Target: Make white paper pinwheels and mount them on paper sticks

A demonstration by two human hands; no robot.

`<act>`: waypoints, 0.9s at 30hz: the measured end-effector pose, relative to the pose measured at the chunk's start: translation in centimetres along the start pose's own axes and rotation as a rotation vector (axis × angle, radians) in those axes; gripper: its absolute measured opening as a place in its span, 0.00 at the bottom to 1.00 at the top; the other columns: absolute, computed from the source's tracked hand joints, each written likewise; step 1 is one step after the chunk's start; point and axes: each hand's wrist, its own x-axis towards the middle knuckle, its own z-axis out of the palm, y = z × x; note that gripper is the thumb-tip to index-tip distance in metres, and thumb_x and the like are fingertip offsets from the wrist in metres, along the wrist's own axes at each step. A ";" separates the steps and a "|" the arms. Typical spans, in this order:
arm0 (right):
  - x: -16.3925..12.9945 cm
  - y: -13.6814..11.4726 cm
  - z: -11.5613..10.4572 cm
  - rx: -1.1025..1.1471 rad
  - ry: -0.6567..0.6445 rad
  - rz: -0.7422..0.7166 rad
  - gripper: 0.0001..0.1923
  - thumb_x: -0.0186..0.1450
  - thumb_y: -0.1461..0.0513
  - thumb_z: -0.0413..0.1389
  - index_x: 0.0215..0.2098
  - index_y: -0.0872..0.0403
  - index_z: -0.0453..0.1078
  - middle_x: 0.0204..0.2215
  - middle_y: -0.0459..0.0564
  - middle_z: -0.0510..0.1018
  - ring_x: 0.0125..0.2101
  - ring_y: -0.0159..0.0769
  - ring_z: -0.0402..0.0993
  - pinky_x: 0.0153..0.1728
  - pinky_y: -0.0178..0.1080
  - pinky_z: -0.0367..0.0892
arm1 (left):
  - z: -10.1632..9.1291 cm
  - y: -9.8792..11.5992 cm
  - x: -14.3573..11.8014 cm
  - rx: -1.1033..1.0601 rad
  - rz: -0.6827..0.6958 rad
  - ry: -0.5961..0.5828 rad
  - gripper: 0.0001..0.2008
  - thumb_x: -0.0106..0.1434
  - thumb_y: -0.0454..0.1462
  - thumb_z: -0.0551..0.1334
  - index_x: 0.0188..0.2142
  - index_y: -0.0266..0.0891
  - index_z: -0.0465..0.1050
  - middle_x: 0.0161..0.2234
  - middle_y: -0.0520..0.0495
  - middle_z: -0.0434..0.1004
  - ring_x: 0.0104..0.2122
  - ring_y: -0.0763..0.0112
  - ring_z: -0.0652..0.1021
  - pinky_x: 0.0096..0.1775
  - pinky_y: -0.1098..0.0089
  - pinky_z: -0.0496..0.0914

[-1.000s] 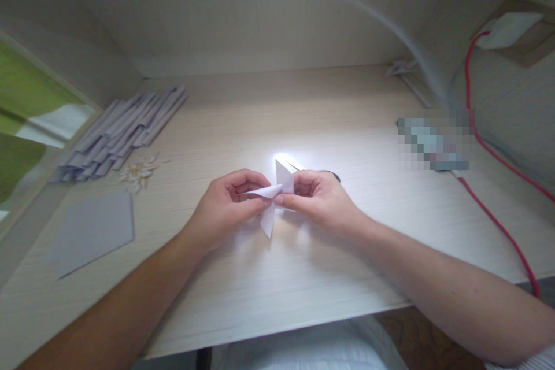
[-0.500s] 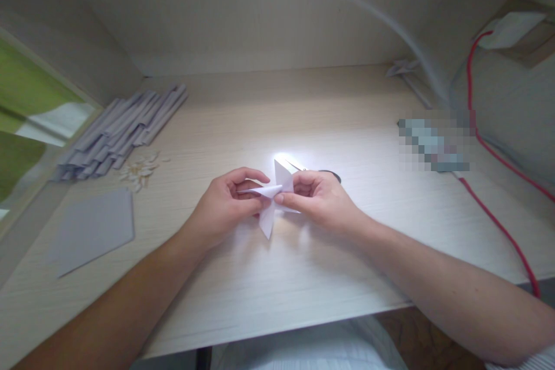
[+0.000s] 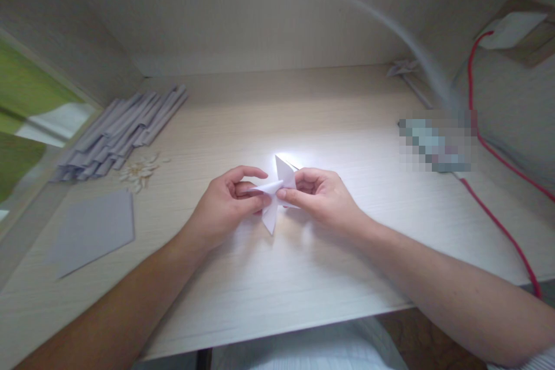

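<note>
A folded white paper pinwheel (image 3: 270, 217) is held between my two hands above the desk, its pointed blades sticking up, down and to the sides. My left hand (image 3: 229, 196) pinches its left side between thumb and fingers, with the index finger raised off the paper. On the other side, the thumb of my right hand (image 3: 321, 193) presses near the centre, with curled fingers behind the paper. A thin dark edge, partly hidden, shows behind the upper blade and my right fingers. What lies behind the pinwheel's centre is hidden.
Rolled paper tubes (image 3: 125, 127) are piled at the left, beside small pale pieces (image 3: 141, 170) and a stack of paper sheets (image 3: 97, 231). Another paper pinwheel on a stick (image 3: 405, 69) lies back right. A blurred-out phone-like object (image 3: 433, 141) and a red cable (image 3: 498, 225) occupy the right.
The pinwheel has turned slightly and shifted a little right between my hands. My right hand has moved slightly, and the scissors-like black handle behind it is now covered.
</note>
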 end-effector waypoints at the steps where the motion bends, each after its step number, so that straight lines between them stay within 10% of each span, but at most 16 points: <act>1: 0.0 -0.1 0.0 -0.008 0.003 0.000 0.08 0.61 0.58 0.68 0.34 0.56 0.80 0.31 0.48 0.83 0.32 0.34 0.77 0.35 0.37 0.70 | -0.1 0.1 0.0 0.031 0.024 0.002 0.25 0.52 0.38 0.77 0.48 0.38 0.76 0.34 0.46 0.86 0.32 0.65 0.83 0.35 0.70 0.73; 10: -0.4 -0.2 0.1 -0.093 -0.047 0.011 0.07 0.60 0.59 0.68 0.33 0.55 0.81 0.29 0.47 0.83 0.30 0.33 0.78 0.32 0.35 0.70 | 0.0 0.9 -0.8 0.359 0.240 -0.010 0.09 0.65 0.44 0.69 0.38 0.44 0.86 0.38 0.48 0.87 0.39 0.63 0.83 0.40 0.69 0.74; 27: -0.3 -0.2 0.1 -0.006 -0.087 0.035 0.11 0.60 0.56 0.70 0.33 0.55 0.81 0.31 0.49 0.85 0.31 0.35 0.80 0.34 0.36 0.71 | 0.3 0.5 -0.6 0.285 0.295 0.098 0.12 0.60 0.44 0.73 0.40 0.41 0.80 0.37 0.48 0.83 0.38 0.64 0.81 0.41 0.68 0.73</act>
